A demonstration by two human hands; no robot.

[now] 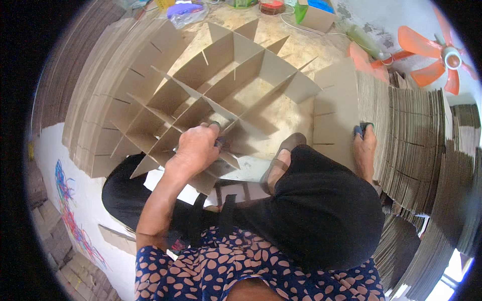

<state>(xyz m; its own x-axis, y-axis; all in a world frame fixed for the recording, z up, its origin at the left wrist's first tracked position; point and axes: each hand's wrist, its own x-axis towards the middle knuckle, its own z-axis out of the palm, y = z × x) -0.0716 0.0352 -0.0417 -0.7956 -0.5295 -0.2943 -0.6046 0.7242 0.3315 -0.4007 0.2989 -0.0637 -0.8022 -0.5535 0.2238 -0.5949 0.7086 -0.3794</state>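
Note:
A cardboard divider grid (pixel 246 75) made of interlocked slotted strips stands in front of me, tilted, over a worn pale surface. My left hand (pixel 196 145) is closed on the near part of the grid, with dark coverings on its fingertips; the exact strip between the fingers is partly hidden. Far to the right, my right hand (pixel 365 145) has its fingers, also with dark tips, bent at the edge of a slotted cardboard strip (pixel 336 115). That strip lies against the front of a tall stack of strips. My thumb on that side is mostly hidden.
Stacked cardboard strips (pixel 120 80) lean at left; another tall stack (pixel 409 145) stands at right. An orange-bladed fan (pixel 452 57) is at the upper right. Along the far edge sit a purple item in plastic (pixel 183 10) and a box (pixel 316 15). Coloured ties (pixel 75 220) lie at left.

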